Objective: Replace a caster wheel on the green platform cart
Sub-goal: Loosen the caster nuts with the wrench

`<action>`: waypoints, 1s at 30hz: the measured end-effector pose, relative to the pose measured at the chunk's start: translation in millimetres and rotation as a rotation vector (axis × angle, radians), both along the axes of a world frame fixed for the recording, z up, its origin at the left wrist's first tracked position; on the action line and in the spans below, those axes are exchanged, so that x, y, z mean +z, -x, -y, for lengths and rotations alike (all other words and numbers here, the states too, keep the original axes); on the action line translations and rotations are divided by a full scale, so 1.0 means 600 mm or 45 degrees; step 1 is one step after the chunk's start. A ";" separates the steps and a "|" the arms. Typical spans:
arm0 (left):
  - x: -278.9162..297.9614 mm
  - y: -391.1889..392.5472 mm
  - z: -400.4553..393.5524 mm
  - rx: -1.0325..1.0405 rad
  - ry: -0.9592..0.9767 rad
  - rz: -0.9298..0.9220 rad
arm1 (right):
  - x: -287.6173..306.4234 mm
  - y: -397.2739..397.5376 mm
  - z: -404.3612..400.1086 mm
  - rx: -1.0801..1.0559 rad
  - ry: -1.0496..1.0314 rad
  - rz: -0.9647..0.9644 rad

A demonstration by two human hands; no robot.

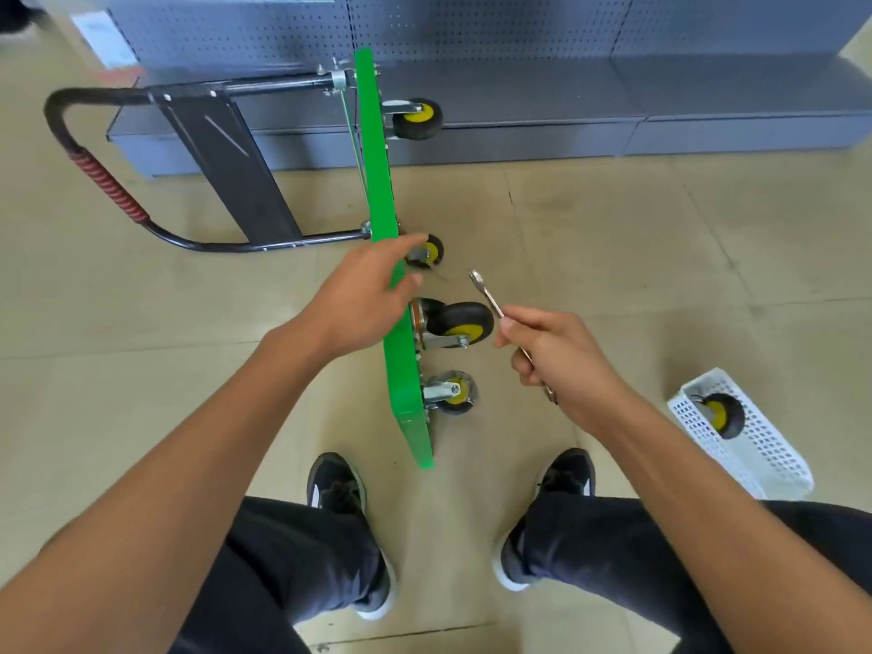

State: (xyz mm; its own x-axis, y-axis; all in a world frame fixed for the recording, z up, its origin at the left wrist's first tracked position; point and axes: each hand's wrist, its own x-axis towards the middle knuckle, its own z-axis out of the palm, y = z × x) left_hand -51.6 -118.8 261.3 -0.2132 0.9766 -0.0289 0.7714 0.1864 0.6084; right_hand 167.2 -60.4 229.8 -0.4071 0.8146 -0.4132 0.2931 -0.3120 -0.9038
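The fingers of the right hand are clamped on a slim silver metal wrench, its long axis slanting toward the big black caster wheel with a yellow hub, just left of its tip. The left hand, fingers curled, grips the edge of the green platform cart, tipped on its side on the floor. No readable writing shows.

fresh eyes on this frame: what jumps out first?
The green platform cart stands on its edge mid-floor, casters facing right. The left hand grips its upper edge while the right hand holds a wrench near the big middle caster. A spare wheel lies in a white basket, lower right.
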 end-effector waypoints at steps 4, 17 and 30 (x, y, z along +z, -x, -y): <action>-0.023 0.003 -0.011 -0.082 0.068 -0.185 | -0.046 0.010 0.039 -0.027 0.020 -0.048; -0.044 0.008 -0.029 0.054 0.192 -0.305 | -0.106 0.048 0.108 -0.098 0.180 -0.225; -0.024 -0.005 -0.034 0.069 0.298 -0.343 | -0.116 0.064 0.128 -0.141 0.258 -0.310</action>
State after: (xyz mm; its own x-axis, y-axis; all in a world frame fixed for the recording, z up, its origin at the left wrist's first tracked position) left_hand -48.7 -98.6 246.8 -0.2952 0.9372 -0.1859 0.8834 0.3418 0.3205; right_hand 128.6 -137.0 160.0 -0.4275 0.7704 -0.4730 0.0308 -0.5105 -0.8593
